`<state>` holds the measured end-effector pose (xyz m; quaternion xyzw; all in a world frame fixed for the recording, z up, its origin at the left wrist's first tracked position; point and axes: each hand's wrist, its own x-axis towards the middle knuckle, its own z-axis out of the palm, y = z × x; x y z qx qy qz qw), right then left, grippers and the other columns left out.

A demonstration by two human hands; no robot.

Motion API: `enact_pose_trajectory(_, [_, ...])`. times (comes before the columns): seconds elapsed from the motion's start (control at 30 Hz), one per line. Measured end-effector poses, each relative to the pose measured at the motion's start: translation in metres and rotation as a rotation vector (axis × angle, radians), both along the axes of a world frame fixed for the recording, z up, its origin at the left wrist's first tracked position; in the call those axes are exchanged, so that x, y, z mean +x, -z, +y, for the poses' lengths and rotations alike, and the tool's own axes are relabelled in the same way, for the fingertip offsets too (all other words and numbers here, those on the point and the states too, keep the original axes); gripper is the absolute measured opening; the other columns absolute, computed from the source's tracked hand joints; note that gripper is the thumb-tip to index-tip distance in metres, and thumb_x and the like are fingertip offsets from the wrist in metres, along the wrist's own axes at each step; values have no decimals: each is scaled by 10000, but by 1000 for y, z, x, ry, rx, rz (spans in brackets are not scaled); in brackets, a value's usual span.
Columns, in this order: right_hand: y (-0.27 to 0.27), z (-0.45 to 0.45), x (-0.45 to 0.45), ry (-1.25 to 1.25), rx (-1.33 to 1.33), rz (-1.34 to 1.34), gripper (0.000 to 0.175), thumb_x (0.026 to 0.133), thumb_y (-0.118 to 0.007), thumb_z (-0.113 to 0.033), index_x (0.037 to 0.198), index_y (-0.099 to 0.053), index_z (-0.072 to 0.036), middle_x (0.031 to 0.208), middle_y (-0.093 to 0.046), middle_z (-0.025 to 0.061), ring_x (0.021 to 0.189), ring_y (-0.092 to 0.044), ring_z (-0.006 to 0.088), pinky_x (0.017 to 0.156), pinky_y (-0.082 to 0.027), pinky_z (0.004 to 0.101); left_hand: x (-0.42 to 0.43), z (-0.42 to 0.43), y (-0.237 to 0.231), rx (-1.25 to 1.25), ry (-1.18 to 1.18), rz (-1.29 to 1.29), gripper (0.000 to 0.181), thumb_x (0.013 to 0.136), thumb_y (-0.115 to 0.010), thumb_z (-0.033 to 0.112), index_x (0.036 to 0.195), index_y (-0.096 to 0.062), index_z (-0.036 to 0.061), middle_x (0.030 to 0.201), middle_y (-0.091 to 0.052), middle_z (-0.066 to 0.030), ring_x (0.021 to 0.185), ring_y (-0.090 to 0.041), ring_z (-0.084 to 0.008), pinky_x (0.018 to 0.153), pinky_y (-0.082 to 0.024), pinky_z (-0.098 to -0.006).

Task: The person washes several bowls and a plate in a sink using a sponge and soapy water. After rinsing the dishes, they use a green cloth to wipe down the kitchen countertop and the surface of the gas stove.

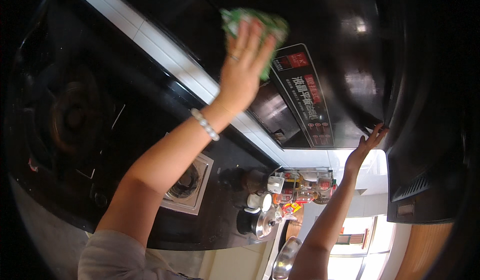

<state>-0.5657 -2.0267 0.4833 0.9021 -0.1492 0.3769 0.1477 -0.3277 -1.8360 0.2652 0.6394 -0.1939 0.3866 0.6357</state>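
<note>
My left hand [245,54], wearing a ring and a beaded bracelet, grips a green patterned cloth [279,26] and presses it towards the glossy black front panel of a range hood [322,21]. The cloth and fingers are slightly blurred. Just beside them a printed sticker [303,96] on the panel bears writing and small symbols. Farther right, my right hand [371,141] is empty, its fingers apart and resting at the edge between the panel and the dark upper part of the hood.
A black gas hob [73,118] lies at left, with a second burner [185,180] under my left arm. Towards the window [348,238], the counter holds white mugs [262,202], a lidded steel pot [262,223] and a rack of bottles [322,175]. A metal basin [287,259] stands beyond.
</note>
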Motion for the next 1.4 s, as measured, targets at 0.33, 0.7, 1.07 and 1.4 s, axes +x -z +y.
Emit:
enact_pose_trajectory(0.33, [6, -7, 5, 27, -141, 11, 602, 957, -239, -547, 1490, -160, -279, 1558, 66, 89, 1423, 72, 357, 1065, -245, 590, -84, -90, 12, 361, 317, -498, 690, 789, -619, 10, 1405, -365, 191, 1512, -256, -14, 1383, -262, -169, 1147, -241, -352])
enact_pose_trajectory(0.7, [3, -8, 1, 38, -123, 15, 634, 945, -304, -556, 1490, -188, -254, 1561, 76, 56, 1428, 58, 335, 1051, -277, 578, 9, 31, 23, 506, 132, -451, 565, 824, -536, 107, 1362, -448, 253, 1442, -399, 16, 1311, -394, -141, 1115, -306, -340])
enact_pose_trajectory(1.07, [-1, 10, 2, 68, -126, 22, 613, 961, -299, -484, 1492, -185, -202, 1559, 48, 109, 1429, 10, 353, 1115, -83, 559, 126, 155, 12, 481, -119, -306, 750, 700, -589, -94, 1357, -430, 231, 1490, -297, -62, 1365, -309, -243, 1108, -329, -388])
enact_pose_trajectory(1.4, [-4, 24, 5, 87, -102, 66, 621, 944, -408, -314, 1498, -145, -220, 1558, 60, 109, 1426, 29, 363, 1120, -123, 546, 222, 236, -86, -282, -56, -124, 738, 787, -438, -155, 1445, -309, 155, 1533, -116, -173, 1420, -60, -344, 1157, -76, -396])
